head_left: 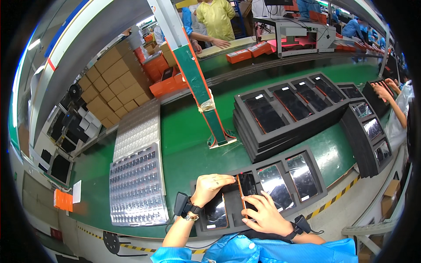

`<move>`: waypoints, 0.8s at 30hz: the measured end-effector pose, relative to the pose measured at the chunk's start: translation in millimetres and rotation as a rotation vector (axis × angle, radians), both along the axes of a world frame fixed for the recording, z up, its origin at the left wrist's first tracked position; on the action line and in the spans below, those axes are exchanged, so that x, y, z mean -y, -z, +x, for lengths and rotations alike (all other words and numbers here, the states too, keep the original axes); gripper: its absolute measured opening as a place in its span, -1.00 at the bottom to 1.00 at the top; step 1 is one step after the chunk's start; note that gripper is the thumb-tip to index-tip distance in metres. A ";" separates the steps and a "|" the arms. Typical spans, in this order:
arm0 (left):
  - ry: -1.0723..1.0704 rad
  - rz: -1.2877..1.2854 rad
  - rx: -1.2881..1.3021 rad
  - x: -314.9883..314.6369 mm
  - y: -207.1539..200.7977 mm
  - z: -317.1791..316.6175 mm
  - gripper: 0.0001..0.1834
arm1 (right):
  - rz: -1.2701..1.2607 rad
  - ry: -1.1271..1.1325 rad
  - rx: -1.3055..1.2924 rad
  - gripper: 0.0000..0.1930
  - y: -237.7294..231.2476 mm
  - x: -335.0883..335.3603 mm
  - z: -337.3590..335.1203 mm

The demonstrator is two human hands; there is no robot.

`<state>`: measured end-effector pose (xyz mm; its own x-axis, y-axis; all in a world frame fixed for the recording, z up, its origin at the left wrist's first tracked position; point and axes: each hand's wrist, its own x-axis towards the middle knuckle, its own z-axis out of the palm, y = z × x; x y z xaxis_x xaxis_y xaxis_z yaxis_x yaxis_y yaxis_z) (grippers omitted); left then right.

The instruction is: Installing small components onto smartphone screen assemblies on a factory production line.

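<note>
Left hand (211, 186) and right hand (265, 215), half-curled, hold a dark phone (249, 183)
Probably light, stiff, slick, fragile; best gripped by side edges

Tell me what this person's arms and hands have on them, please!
The left hand and right hand wear no gloves. Each wrist has a black strap with a chunky black box. A light-coloured bracelet circles the left wrist, and a thin dark cable shows by the right. The sleeves are bright blue.
</note>
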<state>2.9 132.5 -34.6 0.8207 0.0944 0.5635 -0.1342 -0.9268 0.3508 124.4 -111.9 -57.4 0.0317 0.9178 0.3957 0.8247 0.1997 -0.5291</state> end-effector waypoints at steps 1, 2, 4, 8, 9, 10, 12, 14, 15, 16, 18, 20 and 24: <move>0.001 -0.024 0.012 -0.5 0.1 -0.4 -0.72 | 0.000 -0.002 0.007 -0.75 -0.8 -0.2 -0.3; 0.000 -0.023 0.012 -0.6 -0.5 0.2 -0.72 | 0.001 -0.005 0.014 -0.75 -1.4 -0.5 -0.7; 0.005 -0.020 0.024 -0.8 -1.4 2.6 -0.72 | 0.005 -0.005 0.015 -0.75 -0.5 -0.7 -0.9; -0.001 0.031 0.003 -2.6 -6.0 3.1 -0.73 | -0.002 -0.007 0.028 -0.75 -1.3 -1.0 -0.9; 0.006 0.038 -0.008 -3.0 -6.3 3.4 -0.73 | -0.002 -0.005 0.029 -0.75 -1.4 -1.0 -0.5; 0.013 0.047 -0.019 -3.3 -6.7 3.0 -0.72 | 0.000 -0.006 0.029 -0.75 -1.4 -1.0 -0.4; 0.020 0.055 -0.014 -4.3 -4.5 2.0 -0.72 | 0.003 -0.006 0.030 -0.75 -1.2 -1.0 -0.4; 0.024 0.063 -0.010 -5.1 -1.0 1.1 -0.72 | 0.004 -0.008 0.018 -0.75 -0.3 -1.4 -0.5; 0.020 0.062 0.005 -4.8 1.1 1.6 -0.72 | 0.005 -0.009 0.018 -0.75 0.1 -1.3 -0.7; 0.017 0.061 0.019 -4.0 2.1 2.4 -0.72 | -0.006 -0.006 0.014 -0.76 0.0 -0.8 -1.0; 0.023 0.071 0.013 0.8 2.4 6.5 -0.73 | -0.017 -0.003 0.010 -0.77 -0.4 -0.2 -1.4; 0.024 0.084 0.006 4.5 4.6 8.4 -0.73 | -0.013 -0.002 0.008 -0.77 -0.7 -0.5 -1.4; -0.046 0.122 -0.016 8.6 8.7 3.7 -0.75 | -0.014 -0.010 0.016 -0.77 -0.6 -2.0 -2.2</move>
<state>6.7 123.9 -43.3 0.8262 0.0643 0.5597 -0.0853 -0.9677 0.2372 122.2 -109.9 -56.8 0.0162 0.9236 0.3830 0.8311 0.2005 -0.5187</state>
